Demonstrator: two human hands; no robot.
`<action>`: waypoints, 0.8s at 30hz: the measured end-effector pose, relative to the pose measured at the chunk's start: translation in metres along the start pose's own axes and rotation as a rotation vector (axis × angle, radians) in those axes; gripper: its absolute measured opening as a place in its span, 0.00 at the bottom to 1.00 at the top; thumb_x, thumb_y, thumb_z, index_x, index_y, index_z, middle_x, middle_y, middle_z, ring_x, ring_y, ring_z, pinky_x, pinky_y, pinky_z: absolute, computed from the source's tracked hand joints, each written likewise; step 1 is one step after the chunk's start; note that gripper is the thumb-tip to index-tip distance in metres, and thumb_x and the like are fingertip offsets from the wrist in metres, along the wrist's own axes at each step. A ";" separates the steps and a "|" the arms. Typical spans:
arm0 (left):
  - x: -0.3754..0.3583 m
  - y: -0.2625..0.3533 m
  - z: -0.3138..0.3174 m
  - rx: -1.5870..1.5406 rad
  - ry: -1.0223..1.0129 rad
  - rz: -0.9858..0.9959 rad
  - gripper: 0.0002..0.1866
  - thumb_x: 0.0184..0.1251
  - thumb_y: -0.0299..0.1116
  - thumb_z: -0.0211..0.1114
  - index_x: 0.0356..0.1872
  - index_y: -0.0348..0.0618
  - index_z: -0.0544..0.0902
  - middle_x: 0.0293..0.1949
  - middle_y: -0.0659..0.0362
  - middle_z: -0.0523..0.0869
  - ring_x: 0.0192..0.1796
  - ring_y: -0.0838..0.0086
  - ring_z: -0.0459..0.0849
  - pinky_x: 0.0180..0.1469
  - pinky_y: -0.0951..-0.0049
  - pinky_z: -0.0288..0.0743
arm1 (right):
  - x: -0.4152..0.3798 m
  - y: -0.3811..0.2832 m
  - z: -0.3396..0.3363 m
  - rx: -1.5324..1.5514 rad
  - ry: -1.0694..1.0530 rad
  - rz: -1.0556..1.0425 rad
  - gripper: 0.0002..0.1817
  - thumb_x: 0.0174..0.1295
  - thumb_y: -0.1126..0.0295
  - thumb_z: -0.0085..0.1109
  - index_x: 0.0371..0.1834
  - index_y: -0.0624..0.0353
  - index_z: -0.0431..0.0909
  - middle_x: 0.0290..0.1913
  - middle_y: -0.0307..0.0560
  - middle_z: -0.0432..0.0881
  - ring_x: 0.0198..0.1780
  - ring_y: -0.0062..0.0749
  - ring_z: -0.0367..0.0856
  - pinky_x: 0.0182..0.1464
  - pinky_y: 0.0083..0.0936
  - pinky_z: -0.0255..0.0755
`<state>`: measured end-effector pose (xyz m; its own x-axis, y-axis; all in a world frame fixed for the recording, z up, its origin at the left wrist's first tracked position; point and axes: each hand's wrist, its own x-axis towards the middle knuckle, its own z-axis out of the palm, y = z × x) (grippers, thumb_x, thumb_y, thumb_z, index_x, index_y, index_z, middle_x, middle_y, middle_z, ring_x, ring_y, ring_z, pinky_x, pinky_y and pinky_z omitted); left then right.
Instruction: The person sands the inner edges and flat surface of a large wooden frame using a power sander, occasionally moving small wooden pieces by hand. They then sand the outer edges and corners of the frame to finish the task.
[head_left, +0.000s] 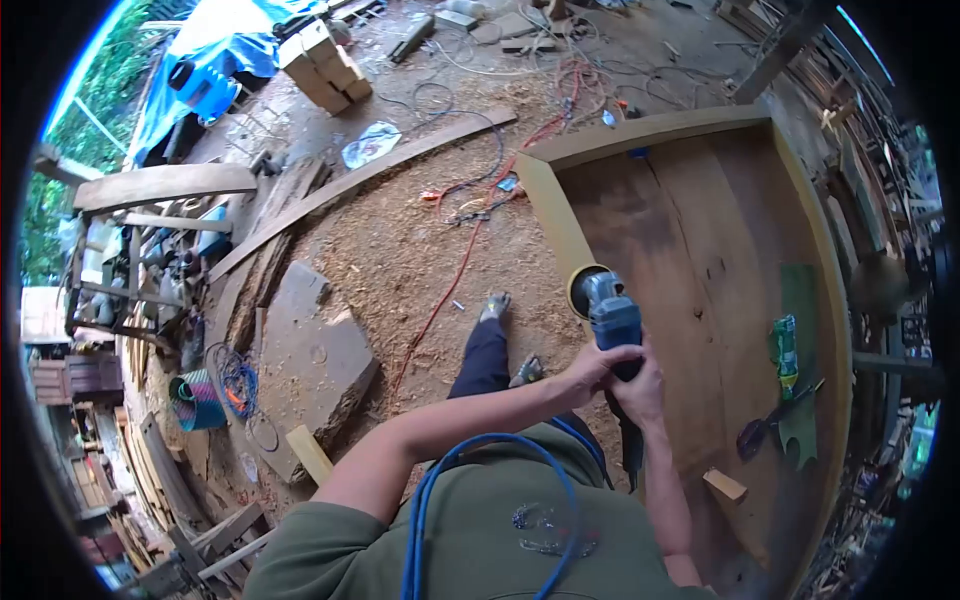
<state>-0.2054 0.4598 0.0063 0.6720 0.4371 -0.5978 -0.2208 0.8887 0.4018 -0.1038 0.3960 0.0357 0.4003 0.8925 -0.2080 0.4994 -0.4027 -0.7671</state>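
Observation:
An angle grinder (613,312) with a grey-blue body is gripped in both of my hands. My left hand (598,368) is closed around the rear of its body, and my right hand (640,388) wraps the back end beside it. The round sanding disc (581,290) stands on edge, right at the inner side of a wooden frame rail (552,212). This rail borders a large brown wood panel (665,250). A dark cord hangs down from the grinder's rear end.
On the panel lie a green tube (785,345), a dark-handled tool (765,430) and a small wood block (725,485). Sawdust and a red cord (440,312) cover the ground at left. A blue hose (425,490) loops over my shirt. Thick slabs (310,360) lie further left.

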 end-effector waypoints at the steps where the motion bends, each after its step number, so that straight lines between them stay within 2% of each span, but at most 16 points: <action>1: 0.005 0.011 -0.003 0.003 -0.005 -0.032 0.25 0.56 0.38 0.75 0.54 0.47 0.77 0.47 0.62 0.82 0.50 0.74 0.82 0.55 0.70 0.76 | 0.011 -0.003 0.004 -0.026 0.017 -0.047 0.49 0.42 0.61 0.74 0.72 0.43 0.60 0.51 0.56 0.83 0.52 0.54 0.83 0.54 0.43 0.77; 5: 0.024 0.052 -0.019 -0.036 -0.016 -0.007 0.23 0.58 0.36 0.74 0.53 0.46 0.76 0.45 0.61 0.82 0.50 0.73 0.81 0.56 0.70 0.75 | 0.052 -0.036 0.016 -0.082 -0.032 0.017 0.49 0.43 0.60 0.73 0.72 0.41 0.58 0.46 0.57 0.84 0.48 0.58 0.83 0.51 0.47 0.77; 15: 0.060 0.180 -0.043 -0.007 0.109 0.004 0.23 0.56 0.38 0.73 0.51 0.45 0.77 0.46 0.61 0.82 0.49 0.74 0.81 0.54 0.72 0.74 | 0.170 -0.108 0.052 -0.048 -0.095 0.046 0.48 0.43 0.55 0.70 0.72 0.42 0.58 0.46 0.62 0.84 0.48 0.59 0.83 0.52 0.47 0.77; 19: 0.079 0.196 -0.049 -0.048 0.115 -0.005 0.24 0.55 0.38 0.73 0.51 0.43 0.76 0.45 0.60 0.82 0.49 0.74 0.80 0.54 0.72 0.74 | 0.191 -0.117 0.058 -0.103 -0.086 0.091 0.47 0.45 0.55 0.69 0.72 0.40 0.57 0.44 0.62 0.84 0.47 0.59 0.83 0.50 0.48 0.77; 24: 0.107 0.220 -0.040 0.048 0.086 -0.038 0.25 0.55 0.38 0.73 0.52 0.43 0.76 0.44 0.60 0.81 0.46 0.74 0.81 0.52 0.71 0.75 | 0.215 -0.122 0.055 -0.171 -0.014 0.216 0.47 0.46 0.56 0.68 0.73 0.38 0.55 0.40 0.62 0.85 0.45 0.60 0.84 0.47 0.51 0.77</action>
<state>-0.2103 0.7073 0.0035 0.6159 0.4153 -0.6695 -0.1609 0.8982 0.4092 -0.1214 0.6482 0.0512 0.5010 0.7847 -0.3649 0.5268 -0.6111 -0.5908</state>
